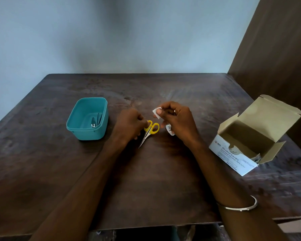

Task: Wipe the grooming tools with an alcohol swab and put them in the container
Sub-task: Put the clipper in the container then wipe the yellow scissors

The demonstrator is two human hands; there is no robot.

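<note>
Part of the scissors (150,130) is hidden by the left hand (129,124), whose fingertips are covered by its own back, so the exact grip on the yellow handles cannot be made out. The white swab (156,113) is mostly concealed by the right hand (176,119), and the torn wrapper (169,129) below it is partly covered too. The metal tools (96,120) in the teal container (87,132) are too small and dim to be identified. The small print on the alcohol swab box (233,157), near the tabletop's (163,188) right edge, is blurred. The tabletop's near corners are cut off by the picture's edges.
</note>
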